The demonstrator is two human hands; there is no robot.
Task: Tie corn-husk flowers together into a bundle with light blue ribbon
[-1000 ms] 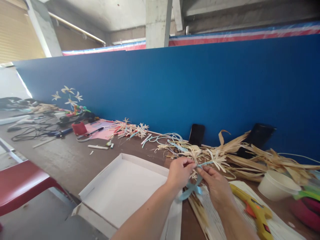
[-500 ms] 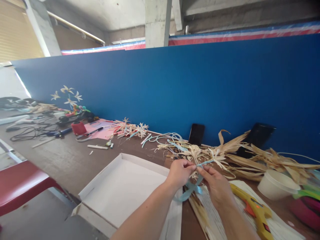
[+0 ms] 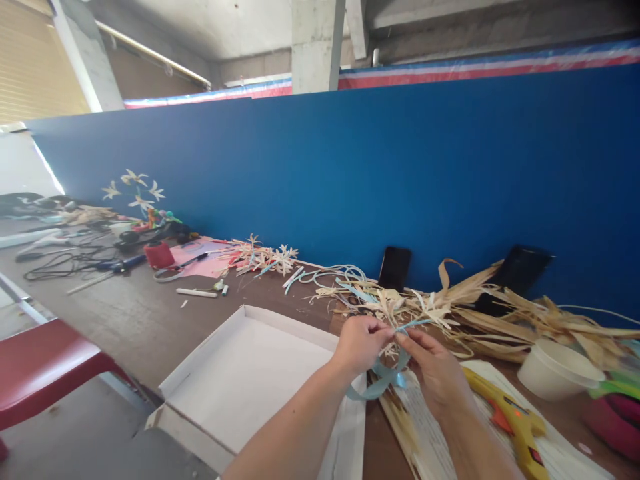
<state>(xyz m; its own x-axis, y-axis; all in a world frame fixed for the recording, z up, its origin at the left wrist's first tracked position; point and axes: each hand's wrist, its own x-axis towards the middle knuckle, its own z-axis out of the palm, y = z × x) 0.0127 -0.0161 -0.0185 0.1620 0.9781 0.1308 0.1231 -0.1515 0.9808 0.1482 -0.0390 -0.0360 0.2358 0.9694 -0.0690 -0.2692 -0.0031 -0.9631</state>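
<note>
My left hand is closed in a pinch at the near end of a thin stem wrapped in light blue. Close beside it, my right hand pinches the same stem between thumb and fingers. A pale husk flower shows at the stem's far right end. Light blue ribbon hangs in loops below the fingertips. The exact spot where the ribbon meets the stem is covered by my fingers. Another pale husk flower lies just behind my hands.
A shallow white box lies left of my forearms. To the right are a yellow glue gun on paper and a white cup. Dried husks and two dark phones stand near the blue partition. A red chair is at left.
Both hands keep nearly the same place and hold. The ribbon loops and fingertips have shifted very slightly, and the whole view has moved a little.
</note>
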